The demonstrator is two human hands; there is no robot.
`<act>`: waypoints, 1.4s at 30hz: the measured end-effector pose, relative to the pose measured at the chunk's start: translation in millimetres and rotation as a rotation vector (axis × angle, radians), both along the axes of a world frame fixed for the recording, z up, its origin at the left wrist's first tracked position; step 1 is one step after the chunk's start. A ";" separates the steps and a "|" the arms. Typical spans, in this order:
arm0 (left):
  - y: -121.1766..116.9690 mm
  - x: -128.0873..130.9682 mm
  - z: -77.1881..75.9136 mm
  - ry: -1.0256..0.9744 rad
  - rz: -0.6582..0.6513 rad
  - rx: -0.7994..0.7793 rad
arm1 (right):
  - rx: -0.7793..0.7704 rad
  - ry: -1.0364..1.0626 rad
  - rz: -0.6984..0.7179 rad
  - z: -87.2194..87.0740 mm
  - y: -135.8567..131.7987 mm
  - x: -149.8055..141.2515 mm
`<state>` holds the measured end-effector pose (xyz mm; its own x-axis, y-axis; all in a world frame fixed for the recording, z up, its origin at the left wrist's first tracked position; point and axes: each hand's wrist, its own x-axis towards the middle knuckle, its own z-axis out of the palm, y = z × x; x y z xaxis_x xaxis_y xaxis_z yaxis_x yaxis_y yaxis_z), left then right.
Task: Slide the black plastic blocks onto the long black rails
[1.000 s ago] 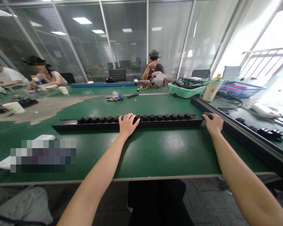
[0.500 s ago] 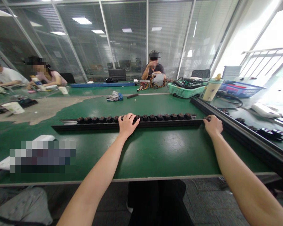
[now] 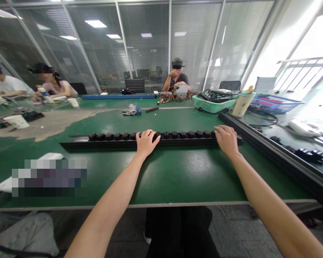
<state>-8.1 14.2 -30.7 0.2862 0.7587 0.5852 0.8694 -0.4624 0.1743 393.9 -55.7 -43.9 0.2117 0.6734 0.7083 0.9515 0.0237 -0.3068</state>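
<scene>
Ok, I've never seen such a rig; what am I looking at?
There is no robot: these are a person's own bare hands, seen by a camera worn on the head. On the green table lies a long black rail bearing a row of round black parts. The left hand rests on the row near its middle; the right hand is over its right end. Whether either grips is unclear. A second rail slants along the right, with a green basket and a bottle near its far end.
</scene>
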 end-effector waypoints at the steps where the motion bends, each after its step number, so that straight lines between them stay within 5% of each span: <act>1: 0.1 0.0 -0.1 0.001 0.001 0.001 | -0.005 0.003 0.020 -2.1 2.5 -2.7; 10: 0.4 -0.5 -0.4 0.007 0.002 0.002 | -0.046 0.069 0.113 -14.8 11.1 0.6; 24: -0.3 -0.2 -0.1 0.019 0.006 0.003 | -0.058 0.021 -0.017 -41.2 24.7 -6.6; 42: -2.2 -1.8 0.7 0.040 0.002 0.032 | -0.050 -0.002 0.020 -40.0 29.4 -0.4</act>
<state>-9.9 12.0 -30.1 0.3085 0.7407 0.5968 0.8764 -0.4652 0.1243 393.4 -26.2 -83.9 0.1964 0.7123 0.6738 0.9517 0.0269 -0.3058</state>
